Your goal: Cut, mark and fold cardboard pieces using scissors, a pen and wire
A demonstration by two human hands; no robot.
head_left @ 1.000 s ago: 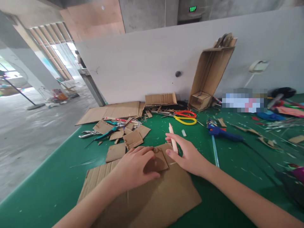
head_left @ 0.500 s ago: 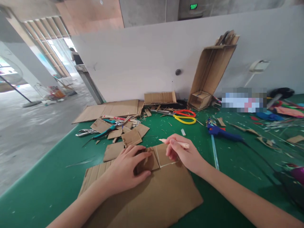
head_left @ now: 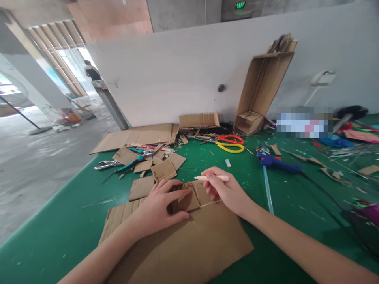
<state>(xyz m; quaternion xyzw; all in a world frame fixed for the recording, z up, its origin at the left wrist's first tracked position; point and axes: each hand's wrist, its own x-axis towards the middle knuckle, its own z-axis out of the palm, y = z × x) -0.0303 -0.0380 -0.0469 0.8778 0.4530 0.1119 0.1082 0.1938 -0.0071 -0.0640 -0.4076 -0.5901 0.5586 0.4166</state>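
A big sheet of brown cardboard (head_left: 189, 244) lies on the green table in front of me. My left hand (head_left: 161, 203) rests with fingers spread on a small cardboard piece (head_left: 189, 202) at the sheet's far edge. Thin white lines run on the sheet beside that piece. My right hand (head_left: 223, 189) is closed around a pale pencil (head_left: 214, 178), held nearly level, its tip pointing left close to the sheet's far edge. Whether the tip touches the cardboard I cannot tell.
Beyond my hands lie cardboard scraps (head_left: 164, 169), pliers (head_left: 133, 162) and scissors with red and yellow handles (head_left: 231, 148). A blue glue gun (head_left: 278, 163) with a cord is at right. A tall cardboard box (head_left: 263, 86) leans on the white wall.
My right hand has shifted slightly left with the pencil, whose tip is now lower and nearer the small cardboard piece. The left hand stays nearly in place.
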